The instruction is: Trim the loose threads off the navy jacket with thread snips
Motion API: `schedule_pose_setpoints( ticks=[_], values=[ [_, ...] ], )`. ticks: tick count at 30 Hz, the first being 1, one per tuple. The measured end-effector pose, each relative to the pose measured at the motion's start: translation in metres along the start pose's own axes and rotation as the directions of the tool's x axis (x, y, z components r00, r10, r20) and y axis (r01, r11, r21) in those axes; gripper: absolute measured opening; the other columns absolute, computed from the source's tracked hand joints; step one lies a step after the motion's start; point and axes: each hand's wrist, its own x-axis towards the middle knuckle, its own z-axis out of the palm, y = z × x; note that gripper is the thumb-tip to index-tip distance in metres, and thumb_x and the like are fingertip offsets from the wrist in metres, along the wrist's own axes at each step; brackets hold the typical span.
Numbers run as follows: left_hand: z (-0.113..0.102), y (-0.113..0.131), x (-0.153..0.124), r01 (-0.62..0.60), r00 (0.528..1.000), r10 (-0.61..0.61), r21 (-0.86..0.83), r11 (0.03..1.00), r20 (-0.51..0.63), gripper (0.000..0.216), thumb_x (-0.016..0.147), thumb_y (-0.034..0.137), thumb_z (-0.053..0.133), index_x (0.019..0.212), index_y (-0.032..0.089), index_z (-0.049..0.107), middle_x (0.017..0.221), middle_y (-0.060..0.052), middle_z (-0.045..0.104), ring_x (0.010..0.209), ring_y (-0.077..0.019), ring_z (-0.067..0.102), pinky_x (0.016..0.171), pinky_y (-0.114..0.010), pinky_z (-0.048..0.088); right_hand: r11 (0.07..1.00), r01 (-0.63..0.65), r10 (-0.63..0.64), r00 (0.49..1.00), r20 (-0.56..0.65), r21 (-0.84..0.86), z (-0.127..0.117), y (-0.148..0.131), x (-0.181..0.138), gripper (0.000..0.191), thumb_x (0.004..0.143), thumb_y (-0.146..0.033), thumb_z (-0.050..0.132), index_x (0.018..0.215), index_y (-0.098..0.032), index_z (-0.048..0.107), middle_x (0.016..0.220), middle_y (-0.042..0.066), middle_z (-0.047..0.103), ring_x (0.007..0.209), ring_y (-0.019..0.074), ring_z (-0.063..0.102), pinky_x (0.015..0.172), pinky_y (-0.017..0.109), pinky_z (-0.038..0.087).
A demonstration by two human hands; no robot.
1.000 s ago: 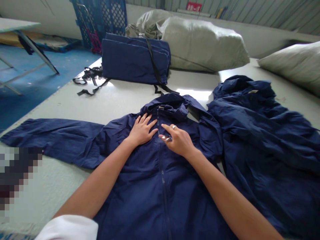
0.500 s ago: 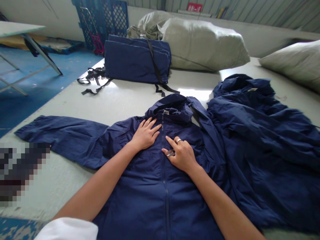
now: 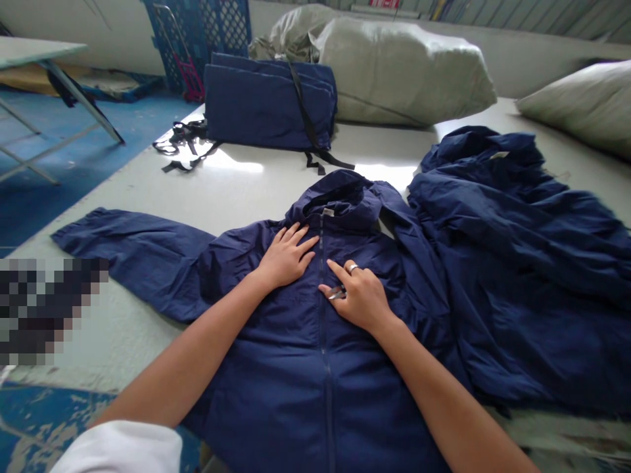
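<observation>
Two hands: left hand (image 3: 284,258) spread open, holding nothing, on the navy hooded jacket (image 3: 296,394); right hand (image 3: 357,297) half curled around small metal snips (image 3: 337,293), beside the zipper (image 3: 321,309).
Jacket: flat on the pale table (image 3: 236,197), touching a rumpled second navy jacket (image 3: 517,263).
Containers: stuffed woven sacks (image 3: 399,72) beyond, contents hidden.

Jacket (image 3: 296,401) — solid navy blue

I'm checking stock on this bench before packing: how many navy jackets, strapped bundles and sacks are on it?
Thin navy hooded jackets: 2 (one spread flat, one crumpled)
Folded navy bundle with black straps: 1
Pale grey-green woven sacks: 3 (one crumpled at the back, one large, one at the right)
Total: 6
</observation>
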Motion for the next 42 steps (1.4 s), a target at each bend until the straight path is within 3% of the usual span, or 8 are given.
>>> schedule_pose_setpoints(
  ticks=[4,8,14,19,22,27,37,42],
  values=[
    [0.001,-0.002,0.002,-0.01,0.999,0.009,-0.038,0.999,-0.045,0.043,0.103,0.034,0.055,0.142,0.022,0.065,0.16,-0.013,0.053,0.155,-0.036,0.038,0.127,-0.059,0.031,1.0,-0.02,0.02,1.0,-0.007,0.005,0.001,0.001,0.001,0.061,0.098,-0.06,0.057,0.146,-0.023,0.062,0.123,0.014,0.071,0.09,0.0275,0.069,0.081,0.036,0.048],
    [-0.013,0.006,0.003,-0.036,0.993,0.025,-0.099,0.994,-0.114,0.024,0.099,0.029,0.06,0.112,0.019,0.078,0.137,-0.011,0.069,0.136,-0.0321,0.055,0.118,-0.052,0.044,0.999,-0.04,0.04,0.999,-0.008,0.012,0.001,0.002,0.001,0.06,0.098,-0.062,0.058,0.145,-0.025,0.064,0.127,0.013,0.071,0.091,0.0277,0.07,0.081,0.036,0.049],
    [-0.057,0.062,-0.049,-0.141,0.99,0.129,-0.259,0.955,-0.061,0.02,0.099,0.03,0.063,0.087,0.021,0.076,0.087,-0.004,0.074,0.083,-0.0186,0.071,0.08,-0.031,0.058,0.999,-0.038,0.038,0.999,-0.001,0.028,0.0,0.002,0.002,0.059,0.099,-0.06,0.057,0.146,-0.024,0.063,0.13,0.013,0.07,0.099,0.0305,0.071,0.084,0.037,0.051],
    [-0.057,0.1,-0.126,-0.115,0.983,0.171,-0.503,0.856,0.066,0.02,0.088,0.041,0.08,0.097,0.024,0.078,0.098,-0.005,0.076,0.089,-0.0209,0.069,0.082,-0.035,0.058,0.998,-0.045,0.046,0.999,-0.02,0.032,0.0,0.001,0.001,0.059,0.099,-0.062,0.056,0.145,-0.025,0.064,0.133,0.013,0.069,0.101,0.0298,0.072,0.087,0.037,0.052],
    [-0.043,0.109,-0.149,-0.033,0.998,0.06,-0.527,0.849,0.033,0.027,0.077,0.035,0.091,0.098,0.022,0.079,0.102,-0.007,0.077,0.094,-0.0239,0.067,0.087,-0.04,0.054,0.999,-0.044,0.044,0.999,-0.025,0.03,-0.001,0.001,0.001,0.059,0.099,-0.061,0.056,0.144,-0.025,0.064,0.133,0.012,0.069,0.1,0.0297,0.072,0.087,0.037,0.052],
    [-0.032,0.114,-0.151,0.007,1.0,-0.016,-0.604,0.797,-0.01,0.005,0.089,0.017,0.08,0.088,0.022,0.08,0.094,-0.002,0.078,0.09,-0.0206,0.065,0.085,-0.037,0.049,0.999,-0.037,0.037,0.999,-0.025,0.028,-0.001,0.001,0.0,0.058,0.1,-0.062,0.054,0.145,-0.026,0.063,0.132,0.011,0.069,0.1,0.0298,0.072,0.087,0.037,0.053],
    [-0.04,0.107,-0.153,0.132,0.99,-0.131,-0.727,0.674,0.058,0.016,0.1,0.017,0.062,0.087,0.019,0.071,0.09,-0.003,0.075,0.088,-0.0172,0.068,0.088,-0.031,0.051,0.998,-0.041,0.042,0.999,-0.022,0.04,-0.001,0.003,0.0,0.058,0.099,-0.061,0.056,0.145,-0.026,0.064,0.133,0.012,0.069,0.101,0.0295,0.072,0.087,0.037,0.052],
    [-0.056,0.113,-0.165,0.012,0.997,-0.068,-0.788,0.615,-0.038,0.009,0.09,0.013,0.075,0.085,0.019,0.074,0.086,-0.002,0.077,0.081,-0.0143,0.071,0.078,-0.027,0.053,0.998,-0.044,0.045,0.999,-0.024,0.04,-0.001,0.002,0.0,0.057,0.099,-0.06,0.057,0.144,-0.025,0.064,0.133,0.012,0.069,0.101,0.0298,0.072,0.087,0.038,0.053]
  ],
)
